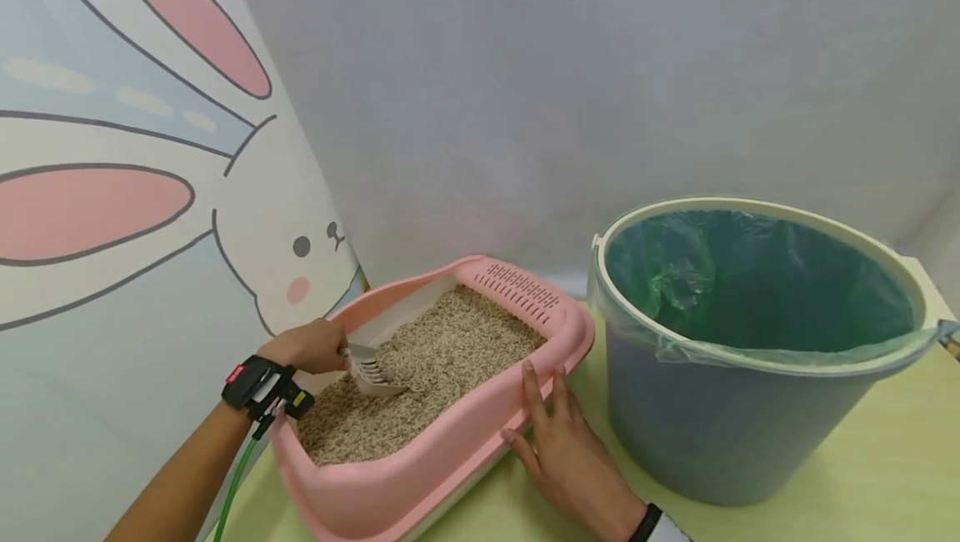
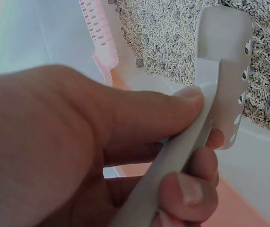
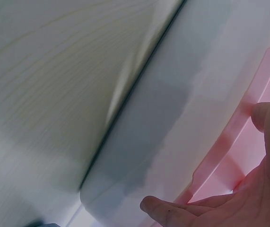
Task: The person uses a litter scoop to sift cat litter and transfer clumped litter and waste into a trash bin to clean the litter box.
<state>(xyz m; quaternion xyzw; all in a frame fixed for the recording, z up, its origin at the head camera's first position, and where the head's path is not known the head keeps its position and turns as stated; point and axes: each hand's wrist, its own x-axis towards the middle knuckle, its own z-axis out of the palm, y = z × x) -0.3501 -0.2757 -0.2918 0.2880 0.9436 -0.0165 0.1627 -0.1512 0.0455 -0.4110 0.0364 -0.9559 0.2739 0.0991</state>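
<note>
A pink and white litter box [image 1: 420, 463] full of pale pellet litter [image 1: 457, 342] stands on the table. At its left side my left hand [image 1: 307, 346] grips the handle of a whitish slotted litter scoop [image 1: 367, 371]. The scoop's front edge meets the litter. In the left wrist view, thumb and curled fingers wrap the handle, and the scoop [image 2: 223, 38] lies against the litter surface. My right hand [image 1: 562, 454] rests with extended fingers on the box's near right outer wall. The right wrist view shows those fingers [image 3: 165, 210] along the pink edge.
Right of the box stands a large grey-blue bin [image 1: 690, 425], lined with a green translucent bag [image 1: 757, 275]. A grey-white curtain [image 1: 562, 92] hangs behind, with a rabbit-print sheet [image 1: 277, 225] at left. The yellowish table [image 1: 840, 475] runs underneath.
</note>
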